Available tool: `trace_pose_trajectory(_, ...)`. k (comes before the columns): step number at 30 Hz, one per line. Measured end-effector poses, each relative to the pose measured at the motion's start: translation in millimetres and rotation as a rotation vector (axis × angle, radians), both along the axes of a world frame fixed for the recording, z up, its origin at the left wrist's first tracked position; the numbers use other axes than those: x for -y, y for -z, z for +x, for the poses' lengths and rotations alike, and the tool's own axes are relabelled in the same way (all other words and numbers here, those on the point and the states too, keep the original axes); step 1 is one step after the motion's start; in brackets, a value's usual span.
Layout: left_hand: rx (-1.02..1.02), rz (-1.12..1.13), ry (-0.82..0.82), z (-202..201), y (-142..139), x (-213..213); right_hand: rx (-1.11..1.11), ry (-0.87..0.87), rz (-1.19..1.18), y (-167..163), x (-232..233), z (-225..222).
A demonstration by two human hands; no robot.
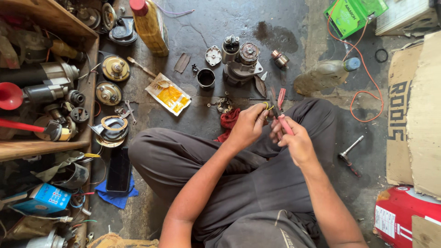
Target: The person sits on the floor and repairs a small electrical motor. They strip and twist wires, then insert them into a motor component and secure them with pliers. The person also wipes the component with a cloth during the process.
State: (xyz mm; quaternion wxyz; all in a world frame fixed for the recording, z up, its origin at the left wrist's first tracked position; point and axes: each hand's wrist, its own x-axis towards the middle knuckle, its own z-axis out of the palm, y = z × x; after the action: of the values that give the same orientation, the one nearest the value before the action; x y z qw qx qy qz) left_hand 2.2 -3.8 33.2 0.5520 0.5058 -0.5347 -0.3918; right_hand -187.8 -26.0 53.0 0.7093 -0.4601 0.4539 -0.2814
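Note:
I sit cross-legged on a stained concrete floor. My right hand [296, 140] grips red-handled pliers [279, 110], jaws pointing away from me. My left hand [250, 124] pinches a short yellow wire [267, 106] right at the pliers' jaws. A red rag [228, 120] lies on the floor by my left knee. Just beyond my hands stands a dismantled starter motor [241, 62] with a round end cap [213, 55], a small black cup [206, 78] and an armature piece [279, 59] around it.
A wooden shelf [50, 82] full of motor parts and a red horn lines the left. A yellow bottle [150, 25], a yellow packet [169, 93], a clear plastic bottle [327, 73], a green battery [353, 14] with orange cable, cardboard [415, 115], a phone [119, 169] and a metal tool [350, 154] surround me.

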Motion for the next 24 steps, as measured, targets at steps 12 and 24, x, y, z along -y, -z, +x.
trace_pose_trajectory(12, 0.023, 0.011, 0.098, 4.9, -8.3, -4.0, -0.185, -0.082, -0.251, 2.9, 7.7, -3.9)
trace_pose_trajectory(24, 0.103, -0.055, 0.073, -1.7, -3.0, -4.4, 0.064, 0.101, 0.155, 5.6, 0.2, -21.7)
